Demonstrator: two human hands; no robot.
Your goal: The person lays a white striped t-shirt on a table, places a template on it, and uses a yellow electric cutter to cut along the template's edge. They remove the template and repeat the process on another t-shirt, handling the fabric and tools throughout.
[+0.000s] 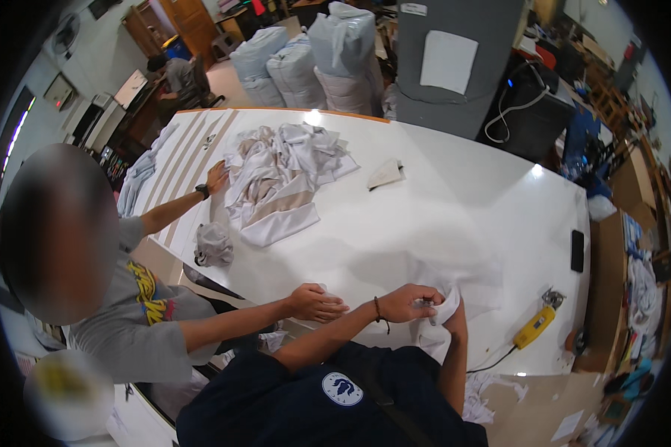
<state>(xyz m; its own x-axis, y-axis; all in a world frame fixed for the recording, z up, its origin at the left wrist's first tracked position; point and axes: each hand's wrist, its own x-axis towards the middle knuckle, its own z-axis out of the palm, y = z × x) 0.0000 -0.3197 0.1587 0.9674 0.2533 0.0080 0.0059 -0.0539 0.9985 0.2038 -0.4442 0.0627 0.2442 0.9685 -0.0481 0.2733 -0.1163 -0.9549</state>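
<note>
My left hand [408, 304] pinches the cloth [446, 307] in its fingertips — the cloth half hides my right hand [458, 320], whose fingers I cannot tell.

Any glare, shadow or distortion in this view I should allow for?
Head view: glare spots on the table, far edge and right side; soft shadow beyond the left hand; white cloth blending into the table; edges bowed, rim black; co-worker's head blurred.

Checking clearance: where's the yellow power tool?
Head view, right side: the yellow power tool lies on the white table, right of the held cloth, below the black phone.
</note>
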